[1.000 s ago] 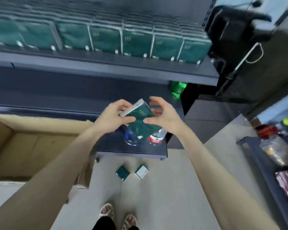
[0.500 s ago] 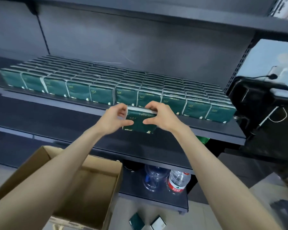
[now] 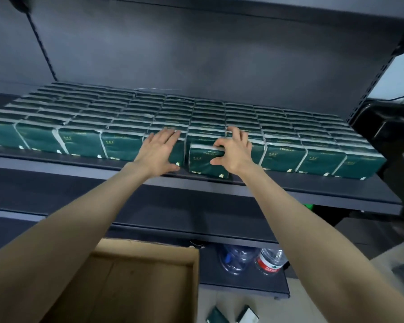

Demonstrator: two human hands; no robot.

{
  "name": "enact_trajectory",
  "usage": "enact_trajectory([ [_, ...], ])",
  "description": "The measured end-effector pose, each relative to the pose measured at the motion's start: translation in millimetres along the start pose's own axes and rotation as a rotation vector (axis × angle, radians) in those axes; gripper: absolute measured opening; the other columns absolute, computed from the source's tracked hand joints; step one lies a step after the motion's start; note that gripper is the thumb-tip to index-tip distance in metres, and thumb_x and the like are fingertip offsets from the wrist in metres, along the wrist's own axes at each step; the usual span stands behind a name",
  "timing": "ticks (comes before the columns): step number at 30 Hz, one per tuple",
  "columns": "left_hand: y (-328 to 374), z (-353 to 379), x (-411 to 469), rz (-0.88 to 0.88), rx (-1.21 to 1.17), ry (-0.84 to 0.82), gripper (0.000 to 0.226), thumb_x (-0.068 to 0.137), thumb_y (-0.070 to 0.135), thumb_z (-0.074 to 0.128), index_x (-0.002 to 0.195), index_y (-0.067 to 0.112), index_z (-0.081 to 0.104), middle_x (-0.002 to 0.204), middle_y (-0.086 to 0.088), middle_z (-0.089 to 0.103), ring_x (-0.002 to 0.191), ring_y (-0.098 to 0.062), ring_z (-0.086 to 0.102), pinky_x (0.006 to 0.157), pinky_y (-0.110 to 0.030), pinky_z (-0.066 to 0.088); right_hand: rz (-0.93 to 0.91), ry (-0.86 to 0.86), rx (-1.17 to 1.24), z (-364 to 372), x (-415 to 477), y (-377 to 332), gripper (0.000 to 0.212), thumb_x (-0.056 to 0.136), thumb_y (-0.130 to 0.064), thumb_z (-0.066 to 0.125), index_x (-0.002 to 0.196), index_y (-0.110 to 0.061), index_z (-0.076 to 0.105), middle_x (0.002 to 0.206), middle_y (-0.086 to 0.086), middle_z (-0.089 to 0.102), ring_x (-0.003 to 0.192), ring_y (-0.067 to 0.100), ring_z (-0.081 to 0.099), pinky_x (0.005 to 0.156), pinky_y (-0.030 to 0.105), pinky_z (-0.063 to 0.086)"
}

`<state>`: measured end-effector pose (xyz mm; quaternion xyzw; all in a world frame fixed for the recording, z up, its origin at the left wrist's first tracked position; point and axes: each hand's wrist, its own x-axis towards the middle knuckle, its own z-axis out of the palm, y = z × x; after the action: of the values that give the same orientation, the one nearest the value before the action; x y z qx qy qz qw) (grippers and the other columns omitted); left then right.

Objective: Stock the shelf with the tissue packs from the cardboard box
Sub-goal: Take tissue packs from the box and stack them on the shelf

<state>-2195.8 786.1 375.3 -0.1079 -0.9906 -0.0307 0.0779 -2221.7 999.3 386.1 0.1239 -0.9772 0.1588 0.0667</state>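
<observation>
Green tissue pack (image 3: 203, 163) sits beneath curled fingers (image 3: 220, 144) of the right hand (image 3: 235, 152).

1. The tissue packs (image 3: 121, 145) on the shelf (image 3: 289, 185): dark green plastic film, glossy, faintly crinkled.
2. The shelf itself: dark grey painted metal, matt, smooth.
3. The cardboard box (image 3: 149, 259) below the shelf: plain brown board, dull.
4. The bottles (image 3: 269, 261) under the shelf: clear, shiny plastic.

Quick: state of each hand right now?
Left hand: open, fingers flat on the shelved packs.
Right hand: grips the tissue pack on the shelf.
</observation>
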Motion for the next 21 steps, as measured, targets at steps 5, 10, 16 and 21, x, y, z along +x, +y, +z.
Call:
enact_trajectory([
  [5,-11,8,29,0.064,0.104,-0.092,0.102,0.083,0.05,0.064,0.152,0.013,-0.002,0.16,-0.004,-0.005,0.147,-0.019,-0.007,0.119,-0.042,-0.001,0.024,0.016,-0.013,17,23,-6,0.047,0.076,-0.036,0.077,0.119,-0.025,0.063,0.152,0.003,0.019,0.136,0.03,0.014,0.111,0.043,0.017],
  [10,-15,19,37,0.084,0.129,-0.099,0.098,0.087,0.048,0.059,0.151,0.012,-0.005,0.16,-0.006,-0.007,0.147,-0.019,-0.006,0.118,-0.041,-0.002,-0.011,0.08,-0.033,29,34,-8,0.053,0.075,-0.032,0.079,0.12,-0.018,0.054,0.146,0.003,0.027,0.133,0.028,0.023,0.106,0.041,0.021],
  [16,-19,30,39,0.103,0.157,-0.049,0.09,0.092,0.044,0.055,0.152,0.011,-0.005,0.16,-0.007,-0.003,0.148,-0.019,-0.003,0.119,-0.04,0.0,-0.079,-0.054,-0.171,34,41,-2,0.099,0.075,-0.034,0.078,0.151,-0.019,0.015,0.159,0.003,0.013,0.145,0.027,0.011,0.115,0.045,0.007],
  [21,-19,29,42,0.106,0.165,-0.067,0.088,0.093,0.039,0.055,0.152,0.011,-0.003,0.16,-0.007,-0.002,0.148,-0.019,-0.001,0.119,-0.04,0.003,-0.087,-0.152,-0.313,35,47,-3,0.094,0.084,-0.041,0.068,0.153,-0.022,0.006,0.161,0.002,0.005,0.147,0.028,0.002,0.116,0.051,-0.001],
])
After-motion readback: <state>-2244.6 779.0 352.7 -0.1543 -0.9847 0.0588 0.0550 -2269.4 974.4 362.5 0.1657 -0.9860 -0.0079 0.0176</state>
